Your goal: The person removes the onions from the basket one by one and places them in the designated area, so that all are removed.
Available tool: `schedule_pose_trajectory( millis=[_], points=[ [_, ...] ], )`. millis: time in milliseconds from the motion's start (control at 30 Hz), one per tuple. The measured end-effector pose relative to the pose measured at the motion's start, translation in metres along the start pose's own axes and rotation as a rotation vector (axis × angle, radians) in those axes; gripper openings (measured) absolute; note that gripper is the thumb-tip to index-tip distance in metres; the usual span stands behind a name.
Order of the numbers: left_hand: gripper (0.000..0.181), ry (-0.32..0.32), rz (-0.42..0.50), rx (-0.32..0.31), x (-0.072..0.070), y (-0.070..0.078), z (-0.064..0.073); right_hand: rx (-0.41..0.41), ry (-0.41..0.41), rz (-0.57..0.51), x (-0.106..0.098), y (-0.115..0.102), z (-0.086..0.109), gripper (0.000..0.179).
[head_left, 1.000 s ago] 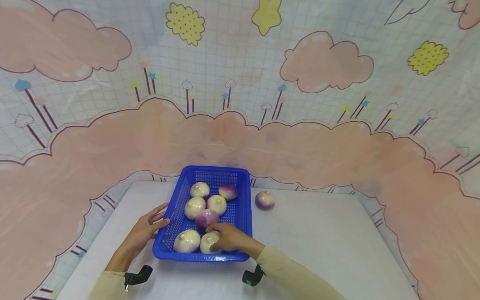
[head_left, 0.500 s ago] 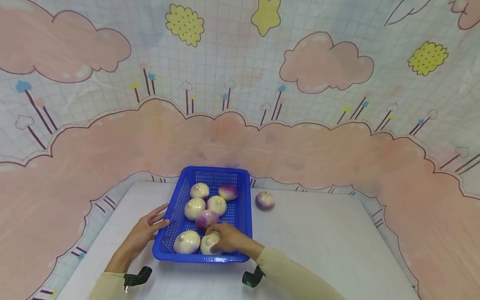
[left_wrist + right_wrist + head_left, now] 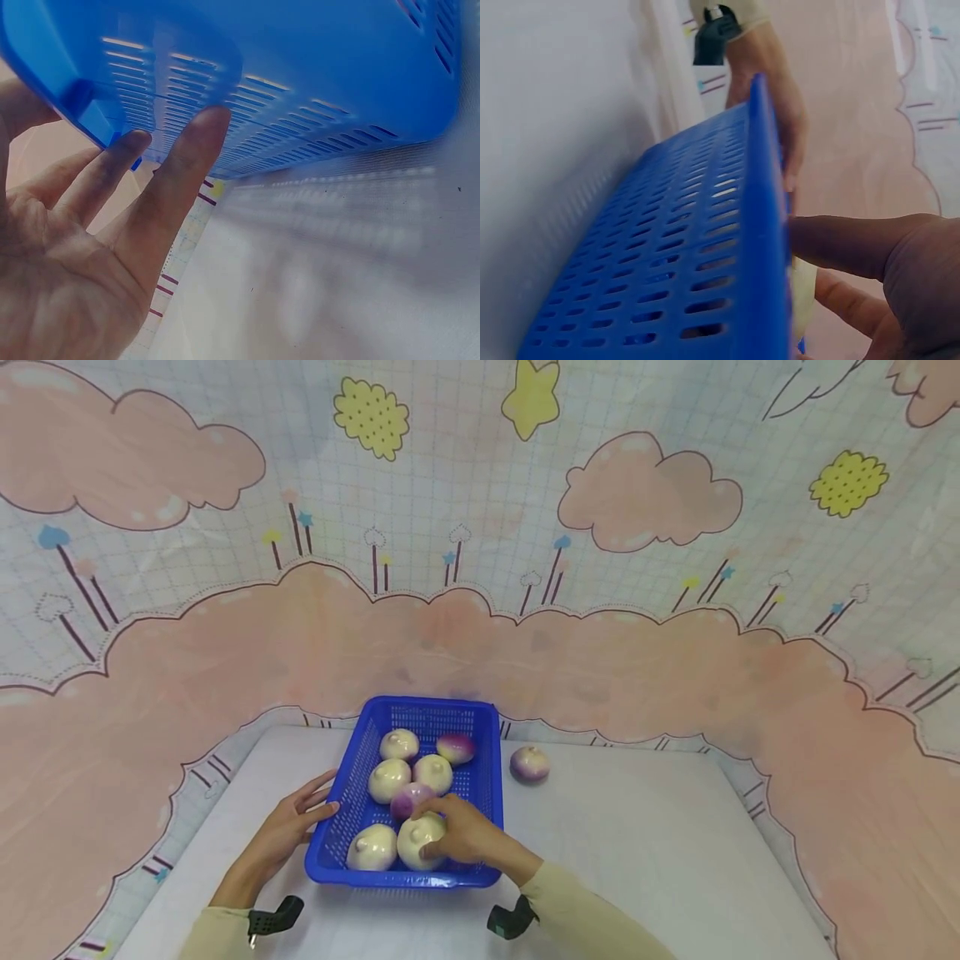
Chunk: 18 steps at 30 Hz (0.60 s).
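Observation:
A blue perforated basket [image 3: 480,878] stands on the white table, holding several glossy white-and-purple onions. In its near right corner, my right hand [image 3: 468,831] grips a mostly white onion [image 3: 417,839] between thumb and fingers. Beside it lies another white onion [image 3: 372,848], and just behind is a purple onion [image 3: 412,802]. My left hand [image 3: 288,822] rests against the basket's left side. The left wrist view shows that hand's fingers [image 3: 187,154] spread and fairly straight at the blue wall. From the right wrist, the basket wall hides most of the gripped onion.
One onion [image 3: 530,765] sits on the table [image 3: 637,843] to the right of the basket. More onions, such as a purple one [image 3: 456,748], lie toward the basket's far end. A cloth backdrop [image 3: 450,643] with printed clouds rises behind the table.
My right hand has raised the near right onion slightly, and the onion now shows larger beside its neighbour. The left hand and basket hold their place; the head view tilted a little.

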<state>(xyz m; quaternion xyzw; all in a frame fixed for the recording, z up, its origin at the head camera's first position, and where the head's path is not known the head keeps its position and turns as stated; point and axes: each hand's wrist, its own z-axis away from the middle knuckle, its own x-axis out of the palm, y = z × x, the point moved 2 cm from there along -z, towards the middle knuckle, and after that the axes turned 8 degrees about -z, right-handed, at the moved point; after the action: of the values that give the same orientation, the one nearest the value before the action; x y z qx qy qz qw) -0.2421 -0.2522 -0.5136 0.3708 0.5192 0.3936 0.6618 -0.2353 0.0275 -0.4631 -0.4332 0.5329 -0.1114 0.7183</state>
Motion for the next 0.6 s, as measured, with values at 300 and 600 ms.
schedule_pose_trajectory(
  millis=[300, 600],
  points=[
    [0.074, 0.001, 0.002, -0.004, 0.0, -0.001, 0.0, -0.003, 0.02, -0.132, -0.018, -0.002, 0.009, 0.04],
    [0.073, -0.004, 0.008, 0.002, 0.0, -0.002, -0.001, -0.015, 0.045, -0.281, -0.035, -0.003, 0.019, 0.04]
  ],
)
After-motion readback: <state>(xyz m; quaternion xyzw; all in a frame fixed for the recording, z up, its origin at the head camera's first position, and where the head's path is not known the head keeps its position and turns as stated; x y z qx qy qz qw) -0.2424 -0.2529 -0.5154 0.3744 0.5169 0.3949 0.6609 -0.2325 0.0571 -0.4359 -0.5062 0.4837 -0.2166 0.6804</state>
